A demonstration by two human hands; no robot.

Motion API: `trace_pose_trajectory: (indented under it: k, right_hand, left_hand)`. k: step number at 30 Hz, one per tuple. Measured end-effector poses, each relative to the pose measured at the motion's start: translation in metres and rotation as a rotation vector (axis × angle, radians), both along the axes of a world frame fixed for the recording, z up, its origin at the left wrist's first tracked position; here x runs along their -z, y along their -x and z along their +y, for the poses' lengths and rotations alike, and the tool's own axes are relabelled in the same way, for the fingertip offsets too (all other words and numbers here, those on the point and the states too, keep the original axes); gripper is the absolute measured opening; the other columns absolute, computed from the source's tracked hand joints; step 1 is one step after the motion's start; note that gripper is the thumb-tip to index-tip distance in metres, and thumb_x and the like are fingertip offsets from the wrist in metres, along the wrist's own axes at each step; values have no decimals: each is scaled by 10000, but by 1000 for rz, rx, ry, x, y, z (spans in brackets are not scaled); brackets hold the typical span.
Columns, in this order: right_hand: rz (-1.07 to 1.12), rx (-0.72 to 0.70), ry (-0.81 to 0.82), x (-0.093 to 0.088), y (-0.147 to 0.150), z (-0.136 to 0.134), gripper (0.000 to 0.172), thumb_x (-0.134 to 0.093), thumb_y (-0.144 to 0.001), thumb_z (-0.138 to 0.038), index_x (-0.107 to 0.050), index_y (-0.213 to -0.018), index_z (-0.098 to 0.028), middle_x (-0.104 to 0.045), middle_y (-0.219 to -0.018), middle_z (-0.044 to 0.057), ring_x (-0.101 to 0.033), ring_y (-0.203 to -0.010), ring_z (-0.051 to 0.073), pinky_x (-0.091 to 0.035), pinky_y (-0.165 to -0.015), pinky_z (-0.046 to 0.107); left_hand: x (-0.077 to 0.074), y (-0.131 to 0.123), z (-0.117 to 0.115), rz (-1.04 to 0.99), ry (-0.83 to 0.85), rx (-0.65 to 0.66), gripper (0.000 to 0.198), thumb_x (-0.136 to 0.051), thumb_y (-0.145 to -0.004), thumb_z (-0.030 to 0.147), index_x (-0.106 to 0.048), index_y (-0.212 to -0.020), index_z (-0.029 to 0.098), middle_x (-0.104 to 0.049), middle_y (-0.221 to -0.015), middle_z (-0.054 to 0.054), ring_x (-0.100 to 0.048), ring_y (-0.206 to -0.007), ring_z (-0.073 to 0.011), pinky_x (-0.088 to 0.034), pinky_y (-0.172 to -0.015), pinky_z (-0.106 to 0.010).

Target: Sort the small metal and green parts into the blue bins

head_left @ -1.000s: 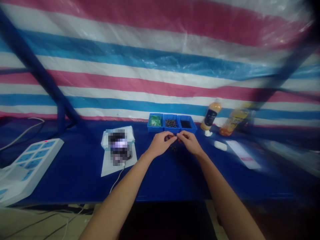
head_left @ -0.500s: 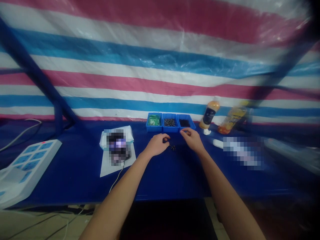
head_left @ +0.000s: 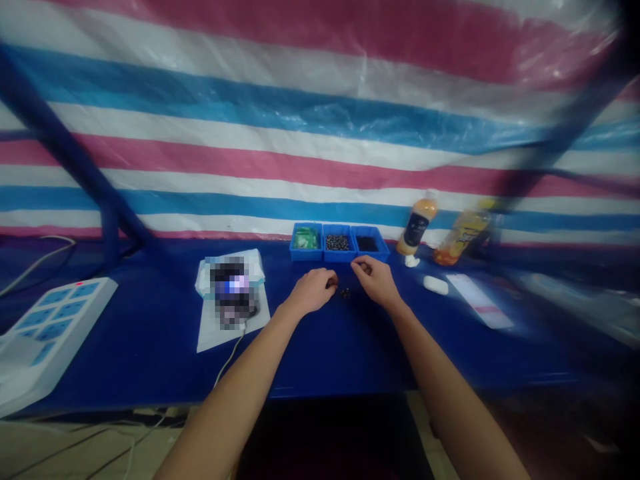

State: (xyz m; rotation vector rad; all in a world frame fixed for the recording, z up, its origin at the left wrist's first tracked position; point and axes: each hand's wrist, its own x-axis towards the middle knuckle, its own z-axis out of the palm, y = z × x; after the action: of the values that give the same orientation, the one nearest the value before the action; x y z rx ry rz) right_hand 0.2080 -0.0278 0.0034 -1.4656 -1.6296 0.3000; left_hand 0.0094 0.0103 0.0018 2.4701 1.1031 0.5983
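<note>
Over the middle of the blue table, my left hand (head_left: 313, 293) is closed, its fingers curled against the thumb. Whatever it may hold is hidden. Across from it, my right hand (head_left: 377, 281) is in a pinch, thumb and fingertips together; anything between them is too small to make out. A few small dark metallic pieces (head_left: 345, 293) lie on the table between the two hands. Just beyond stand three joined blue bins: the left bin (head_left: 306, 255) has green packets, the middle bin (head_left: 340, 256) shiny dark pieces, the right bin (head_left: 374, 256) black pieces.
Two drink bottles, one dark-labelled (head_left: 417, 225) and one yellow-labelled (head_left: 460, 235), stand back right. Nearer are a white case (head_left: 436, 285) and a flat phone-like object (head_left: 479, 301). Left are a blurred-out device on white paper (head_left: 209, 340), its cable, and a power strip (head_left: 60, 320).
My right hand has moved slightly left, towards my left hand. The fingers of my left hand have curled in more. The whole view has shifted a little.
</note>
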Motion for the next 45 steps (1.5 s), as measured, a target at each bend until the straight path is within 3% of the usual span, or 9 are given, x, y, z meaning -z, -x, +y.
trace_pose_trajectory:
  k: [3,7,11,15,21,29,37,41,45]
  right_hand:
    - [4,-32,25,0,1,0,221,-545,-871,-358,-685,-893,-189,-596,-623,-14,-506,-546,130,-390,-584,260]
    - [17,-191,75,2,9,-1,236,-562,-819,-252,-673,-1020,-196,-654,-770,-4,-536,-567,116,-430,-603,249]
    - [37,-238,49,2,19,-3,291,-631,-806,-307,-636,-1075,-195,-673,-871,15,-556,-578,111,-457,-603,252]
    - [55,-170,-17,0,24,-5,219,-618,-848,-358,-644,-996,-198,-678,-840,20,-569,-582,117,-462,-601,256]
    - [-6,-152,-77,2,24,-6,241,-642,-845,-363,-654,-1028,-207,-692,-895,32,-580,-584,121,-476,-611,270]
    - [-43,-145,-147,4,25,-4,191,-581,-904,-321,-708,-994,-210,-717,-907,49,-620,-709,158,-496,-688,280]
    - [-14,-111,-127,1,28,-7,259,-556,-923,-379,-731,-1024,-218,-716,-916,64,-580,-667,160,-488,-696,297]
    - [33,-99,-124,-2,30,-9,276,-550,-921,-401,-725,-1013,-208,-710,-887,61,-547,-630,152,-471,-665,297]
    - [96,-72,-69,-3,29,-11,322,-535,-918,-457,-689,-848,-184,-637,-685,22,-501,-558,135,-412,-569,272]
  left_hand:
    - [-3,-3,0,-183,53,-49,125,-598,-808,207,-695,-886,218,-693,-852,-41,-635,-787,-196,-454,-713,-307]
    - [-8,-9,2,-537,213,-101,158,-618,-832,267,-696,-946,190,-716,-897,-48,-654,-826,-173,-488,-803,-306]
    - [-12,-12,3,-703,393,-81,168,-661,-809,309,-699,-889,166,-721,-883,-59,-660,-833,-174,-492,-819,-314]
    - [-13,-14,1,-765,495,-151,181,-699,-778,334,-690,-827,161,-705,-790,-42,-636,-742,-158,-474,-741,-294]
    - [-9,-14,2,-806,586,-203,238,-724,-755,385,-671,-819,162,-660,-706,-14,-576,-636,-127,-418,-617,-256]
    - [-2,-13,6,-856,700,-196,246,-750,-740,371,-657,-800,152,-645,-729,-27,-585,-671,-113,-442,-623,-238]
    - [-4,-14,6,-1044,978,-197,280,-825,-677,346,-641,-735,142,-603,-678,-1,-564,-620,-68,-466,-626,-210]
    - [-8,-15,4,-1065,1031,-195,274,-833,-671,332,-646,-736,143,-608,-669,1,-562,-617,-64,-463,-623,-206]
    - [-12,-13,4,-1046,1023,-195,371,-750,-735,515,-691,-806,155,-693,-826,-57,-615,-687,-102,-461,-605,-214]
